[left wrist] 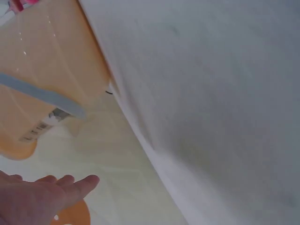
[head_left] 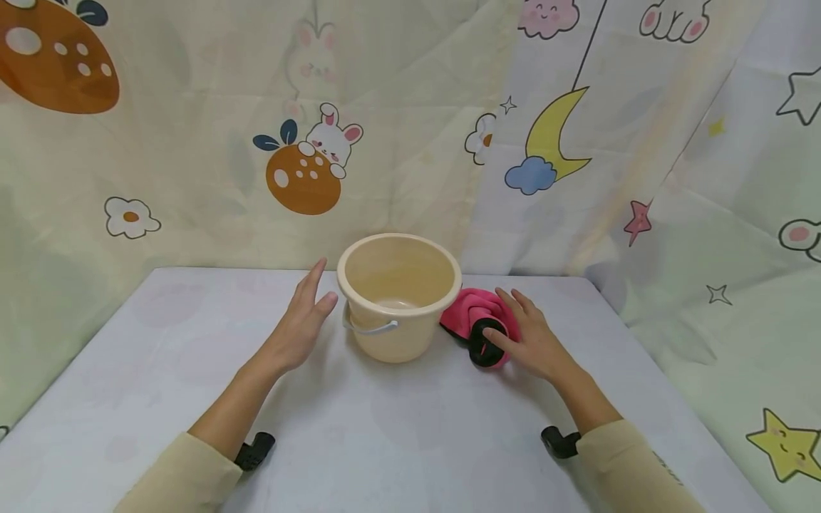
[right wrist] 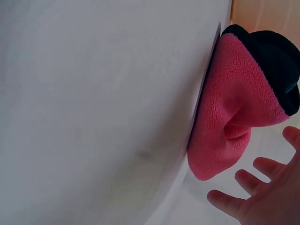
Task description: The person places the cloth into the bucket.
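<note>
A cream plastic bucket point(head_left: 394, 338) stands upright on the table, its pale handle point(head_left: 375, 328) hanging down at the front left. To the left of it my left hand point(head_left: 296, 328) is raised with extended fingers, apart from the bucket. In the left wrist view the hand point(left wrist: 42, 199) holds nothing. A bunched pink fleecy cloth point(head_left: 477, 306) with black edging lies just right of the bucket. My right hand point(head_left: 535, 338) is beside the cloth, fingers spread. The right wrist view shows those fingers point(right wrist: 248, 182) apart from the cloth point(right wrist: 234, 79).
A white-covered table point(head_left: 410, 442) spreads under everything. Behind it and to the right hang printed curtains point(head_left: 410, 142) with cartoon pictures. A black strap device point(head_left: 255, 451) sits at the left wrist and another black device point(head_left: 560, 442) at the right.
</note>
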`<state>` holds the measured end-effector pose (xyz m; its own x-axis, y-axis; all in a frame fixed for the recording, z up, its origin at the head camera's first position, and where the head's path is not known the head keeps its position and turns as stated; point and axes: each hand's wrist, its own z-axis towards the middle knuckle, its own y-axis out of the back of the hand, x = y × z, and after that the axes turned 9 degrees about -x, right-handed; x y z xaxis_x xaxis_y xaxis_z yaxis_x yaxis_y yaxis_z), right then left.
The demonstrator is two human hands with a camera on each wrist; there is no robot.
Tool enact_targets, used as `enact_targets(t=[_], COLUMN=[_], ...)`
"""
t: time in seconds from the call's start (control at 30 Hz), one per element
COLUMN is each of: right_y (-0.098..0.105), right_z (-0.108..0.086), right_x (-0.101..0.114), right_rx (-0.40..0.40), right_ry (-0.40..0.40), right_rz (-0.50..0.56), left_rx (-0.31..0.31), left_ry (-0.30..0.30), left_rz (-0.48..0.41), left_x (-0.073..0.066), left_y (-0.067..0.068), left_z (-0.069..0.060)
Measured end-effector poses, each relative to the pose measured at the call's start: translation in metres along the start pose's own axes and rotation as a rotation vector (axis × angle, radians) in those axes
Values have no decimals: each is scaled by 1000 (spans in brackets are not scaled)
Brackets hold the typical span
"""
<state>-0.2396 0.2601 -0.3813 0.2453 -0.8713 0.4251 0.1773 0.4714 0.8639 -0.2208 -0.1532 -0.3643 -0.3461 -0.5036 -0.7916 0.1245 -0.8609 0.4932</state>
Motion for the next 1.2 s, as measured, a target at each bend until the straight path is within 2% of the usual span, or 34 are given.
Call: enact_targets(t=[0.17, 0.4, 0.5, 0.73, 0.93, 1.2], right_y=[-5, -12, -15, -19, -20, -22], right_z=[2, 8, 10, 16, 20, 25], right_x=[3, 5, 6, 6, 6, 6], right_rx=[11, 33, 34, 82, 142, 114], right_ry=[-7, -23, -24, -59, -41, 8], right_rz=[12, 28, 25, -16, -103, -116], left_rx=[-4, -1, -14, -8, 7, -6], left_ry=[23, 46, 51, 82, 92, 94], left_rz=[-74, -263, -317, -392, -431, -454], left_x=[-5, -9, -10, -14, -15, -15], left_y=[-10, -23, -28, -32, -34, -36], left_z=[3, 7, 8, 7, 5, 5])
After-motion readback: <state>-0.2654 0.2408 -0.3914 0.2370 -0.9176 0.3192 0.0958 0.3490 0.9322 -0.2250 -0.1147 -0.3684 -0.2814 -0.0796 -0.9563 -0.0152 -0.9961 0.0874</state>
